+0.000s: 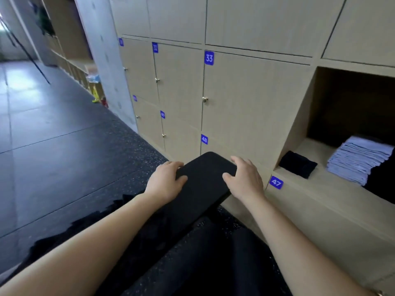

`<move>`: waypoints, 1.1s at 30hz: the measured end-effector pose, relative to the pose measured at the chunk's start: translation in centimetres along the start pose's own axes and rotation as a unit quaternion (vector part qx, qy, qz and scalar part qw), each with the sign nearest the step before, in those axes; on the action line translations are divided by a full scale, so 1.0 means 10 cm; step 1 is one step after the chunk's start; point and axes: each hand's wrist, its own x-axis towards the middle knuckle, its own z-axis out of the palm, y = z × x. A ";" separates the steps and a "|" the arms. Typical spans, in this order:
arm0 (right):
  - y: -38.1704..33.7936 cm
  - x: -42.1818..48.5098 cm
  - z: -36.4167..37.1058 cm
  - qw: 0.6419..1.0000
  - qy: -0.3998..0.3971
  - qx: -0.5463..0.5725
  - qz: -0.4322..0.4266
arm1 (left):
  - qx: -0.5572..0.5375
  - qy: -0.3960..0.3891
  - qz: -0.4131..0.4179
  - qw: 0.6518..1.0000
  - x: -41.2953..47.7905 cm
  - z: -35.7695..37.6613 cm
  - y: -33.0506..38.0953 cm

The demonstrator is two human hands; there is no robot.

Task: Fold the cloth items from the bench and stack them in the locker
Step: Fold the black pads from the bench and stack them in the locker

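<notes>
Ahead, a wall of pale wooden lockers [245, 92] is seen above a dark speckled floor [53, 146]. One open locker [299, 129] is shown at the right, above the blue label 47 [276, 182]. Dark fabric [171, 242] is spread below the forearms; what it lies on cannot be told.

A folded black cloth [203, 184] is held in the air in front of the closed doors, to the left of the open locker and outside it. It is gripped at its left edge by the left hand [165, 182] and at its right edge by the right hand [245, 178], each thumb laid on top and the fingers curled over the far edge.

Inside the open locker, a stack of pale blue folded cloths [359, 159] is set toward the right, touching a black pile [382, 182] at the front right edge. A smaller folded black cloth [298, 164] is placed at the front left corner, apart from the stack.

Labels 33 [209, 58] and 48 [204, 139] are fixed at door corners, and a small metal knob [205, 99] is mounted on door 33.
</notes>
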 end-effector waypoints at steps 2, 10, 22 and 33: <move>-0.21 -0.09 0.18 1.000 -0.014 0.012 -0.021 | -0.011 0.020 -0.028 0.999 -0.18 -0.22 -0.32; -0.77 -0.33 0.83 0.990 -0.077 0.046 -0.107 | -0.026 0.081 -0.122 0.989 -0.75 -0.84 -1.37; -1.04 -0.55 1.80 0.965 -0.207 0.075 -0.145 | -0.051 0.123 -0.220 0.966 -1.30 -0.82 -2.21; -1.19 -0.73 2.46 0.953 -0.294 0.039 -0.070 | 0.004 0.087 -0.306 0.948 -1.70 -0.22 -2.58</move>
